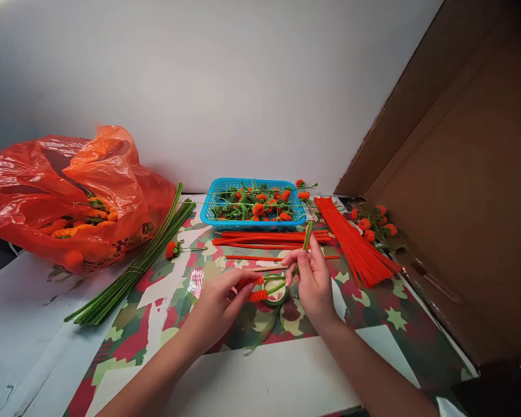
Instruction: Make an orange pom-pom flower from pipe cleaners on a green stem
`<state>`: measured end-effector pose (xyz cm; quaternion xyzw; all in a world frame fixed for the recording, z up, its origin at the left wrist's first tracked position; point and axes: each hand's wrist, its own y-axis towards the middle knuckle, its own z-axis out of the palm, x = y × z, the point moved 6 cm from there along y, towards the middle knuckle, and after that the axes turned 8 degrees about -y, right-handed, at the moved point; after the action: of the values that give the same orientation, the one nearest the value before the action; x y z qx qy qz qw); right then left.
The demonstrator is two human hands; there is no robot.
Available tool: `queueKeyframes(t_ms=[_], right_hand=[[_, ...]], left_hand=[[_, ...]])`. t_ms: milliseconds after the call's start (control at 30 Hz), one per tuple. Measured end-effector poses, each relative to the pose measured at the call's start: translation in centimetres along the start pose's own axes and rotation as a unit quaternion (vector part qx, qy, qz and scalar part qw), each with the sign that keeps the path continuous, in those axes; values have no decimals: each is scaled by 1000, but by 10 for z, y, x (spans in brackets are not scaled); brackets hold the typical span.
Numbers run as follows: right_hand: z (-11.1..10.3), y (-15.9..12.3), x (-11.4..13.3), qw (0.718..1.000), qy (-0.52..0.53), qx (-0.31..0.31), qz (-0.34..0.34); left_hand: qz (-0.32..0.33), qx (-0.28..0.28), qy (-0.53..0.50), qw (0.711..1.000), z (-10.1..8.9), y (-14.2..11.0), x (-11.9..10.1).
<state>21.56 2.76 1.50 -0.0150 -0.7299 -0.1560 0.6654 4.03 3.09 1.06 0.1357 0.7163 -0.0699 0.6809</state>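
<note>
My left hand [219, 304] is closed on a coiled orange pipe-cleaner piece [257, 296], its fingers hiding part of it. A green pipe cleaner [307, 236] stands up out of my right hand [315, 284], pinched between thumb and fingers. Green strands [276, 286] run from the orange piece toward my right fingers; whether they belong to the same pipe cleaner I cannot tell. Below and between the hands lies a roll of green tape [279, 301]. Just beyond them is a thin wooden stick [264, 268].
At the back, a blue basket [206, 215] holds small orange pumpkins with green stems. Orange pipe cleaners [351, 243] lie to its right and in front. Left are a green pipe-cleaner bundle [134, 269] and an orange plastic bag [113, 191]. Cardboard [451, 174] walls the right side.
</note>
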Motion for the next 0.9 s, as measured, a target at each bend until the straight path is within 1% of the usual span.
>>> queueKeyframes(t_ms=[67, 100, 167, 267, 300, 367, 500, 633, 733, 900], right_hand=[[-3, 3, -2, 1000, -13, 4, 17], [-3, 5, -2, 999, -39, 15, 17], [-3, 6, 0, 991, -121, 51, -5], [4, 5, 6, 958, -245, 136, -58], [6, 3, 7, 947, -270, 160, -67], [8, 2, 8, 936, -292, 183, -73], [7, 4, 10, 939, -282, 169, -102], [7, 5, 11, 938, -280, 151, -141], [7, 5, 10, 933, -292, 150, -146], [8, 4, 10, 936, -282, 156, -143]], left_hand=[[-16, -13, -46, 999, 0, 0, 1], [-23, -20, -68, 997, 0, 0, 1], [-30, -36, -101, 994, -1, -1, 1], [-30, -57, -118, 991, -3, -1, 1], [-28, -62, -113, 991, -3, -1, 1], [-18, -69, -84, 994, -4, -1, 0], [2, -75, -8, 997, -5, -1, 0], [12, -79, 13, 997, -5, -2, -2], [24, -82, 25, 996, -4, -3, -4], [57, -94, 88, 990, -6, -4, -4]])
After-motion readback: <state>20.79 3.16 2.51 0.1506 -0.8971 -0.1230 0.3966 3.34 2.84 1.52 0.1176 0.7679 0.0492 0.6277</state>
